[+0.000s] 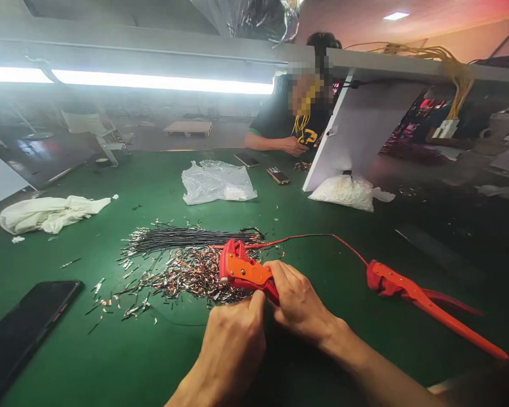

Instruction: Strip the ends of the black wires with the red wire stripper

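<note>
My right hand (pixel 299 302) is wrapped around the handles of a red and orange crimping tool (pixel 242 269), whose head points left over a pile of small metal terminals (pixel 182 278). My left hand (pixel 233 342) is closed just below the tool, thumb pressed against its handle. A thin black wire (pixel 178 323) runs across the mat into that fist. A bundle of black wires (pixel 186 237) lies behind the pile. A red wire (pixel 314 236) runs right to a second red tool (pixel 411 293) lying on the mat.
The bench has a green mat (pixel 152 362). A black phone (pixel 23 328) lies at the near left, a white cloth (pixel 46 213) further left. A clear plastic bag (pixel 217 182), a bag of white parts (pixel 343 192) and two phones (pixel 277 175) lie further back. A co-worker's hand (pixel 294 146) rests opposite.
</note>
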Demonstrator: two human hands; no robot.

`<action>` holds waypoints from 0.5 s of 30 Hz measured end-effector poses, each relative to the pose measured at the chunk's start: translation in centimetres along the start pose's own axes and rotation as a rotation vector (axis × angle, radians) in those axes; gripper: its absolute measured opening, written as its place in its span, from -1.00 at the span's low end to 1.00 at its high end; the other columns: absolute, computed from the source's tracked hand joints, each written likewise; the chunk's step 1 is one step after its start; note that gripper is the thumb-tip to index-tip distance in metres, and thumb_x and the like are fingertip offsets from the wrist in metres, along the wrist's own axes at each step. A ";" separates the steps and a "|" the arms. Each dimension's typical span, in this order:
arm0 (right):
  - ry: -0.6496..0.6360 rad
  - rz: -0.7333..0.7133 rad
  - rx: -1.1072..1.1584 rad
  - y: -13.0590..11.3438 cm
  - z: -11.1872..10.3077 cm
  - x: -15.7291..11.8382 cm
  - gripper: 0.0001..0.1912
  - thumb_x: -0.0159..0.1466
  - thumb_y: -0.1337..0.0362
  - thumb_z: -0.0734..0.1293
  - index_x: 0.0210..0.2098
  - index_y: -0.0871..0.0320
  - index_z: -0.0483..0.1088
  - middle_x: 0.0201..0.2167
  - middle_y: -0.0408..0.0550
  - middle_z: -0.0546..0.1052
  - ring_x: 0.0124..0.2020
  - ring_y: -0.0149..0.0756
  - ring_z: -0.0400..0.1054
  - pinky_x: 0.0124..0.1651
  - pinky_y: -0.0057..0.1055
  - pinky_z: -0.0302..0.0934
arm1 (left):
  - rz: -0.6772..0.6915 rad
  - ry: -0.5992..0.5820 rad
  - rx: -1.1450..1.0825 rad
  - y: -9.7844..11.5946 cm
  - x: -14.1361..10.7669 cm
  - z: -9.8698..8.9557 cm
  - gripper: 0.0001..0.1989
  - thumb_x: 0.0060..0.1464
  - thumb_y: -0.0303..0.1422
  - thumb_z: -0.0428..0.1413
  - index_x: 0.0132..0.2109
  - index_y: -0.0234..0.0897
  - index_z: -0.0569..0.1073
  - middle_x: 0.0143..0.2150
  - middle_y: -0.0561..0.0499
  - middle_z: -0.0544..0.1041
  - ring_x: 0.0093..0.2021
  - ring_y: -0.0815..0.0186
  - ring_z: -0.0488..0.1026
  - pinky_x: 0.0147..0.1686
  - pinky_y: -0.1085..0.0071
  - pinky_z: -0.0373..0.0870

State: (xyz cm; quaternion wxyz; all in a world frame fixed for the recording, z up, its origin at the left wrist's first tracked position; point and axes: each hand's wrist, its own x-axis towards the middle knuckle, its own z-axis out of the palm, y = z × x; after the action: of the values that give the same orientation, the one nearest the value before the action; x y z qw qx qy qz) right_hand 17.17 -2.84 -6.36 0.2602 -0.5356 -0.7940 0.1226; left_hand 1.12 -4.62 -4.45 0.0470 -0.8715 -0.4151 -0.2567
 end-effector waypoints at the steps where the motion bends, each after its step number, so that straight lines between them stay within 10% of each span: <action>1: -0.003 -0.020 -0.025 0.0 0.2 0.0 -0.63 0.07 0.52 0.21 -0.11 0.23 0.23 -0.24 0.13 0.45 -0.22 -0.06 0.34 -0.13 -0.16 0.27 | -0.016 -0.005 0.010 0.1 0.0 0.1 -0.69 -0.07 -0.73 -0.11 -0.43 -0.21 0.30 -0.68 0.13 0.41 -0.73 0.32 0.40 -0.69 0.40 0.08; 15: 0.051 -0.101 -0.171 0.2 0.9 1.0 -0.60 0.10 0.49 0.24 -0.05 0.25 0.22 -0.22 0.15 0.43 -0.21 -0.05 0.32 -0.11 -0.14 0.32 | -0.218 -0.244 0.049 1.1 0.4 0.2 -0.73 -0.08 -0.72 -0.02 -0.34 -0.22 0.25 -0.63 0.11 0.47 -0.64 0.29 0.49 -0.65 0.48 0.07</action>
State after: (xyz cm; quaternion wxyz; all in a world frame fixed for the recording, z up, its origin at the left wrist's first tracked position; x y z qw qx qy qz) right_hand 16.55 -1.74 -6.92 0.2398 -0.5179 -0.8207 0.0274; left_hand 2.26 -5.02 -4.28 -0.0107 -0.8445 -0.5162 -0.1425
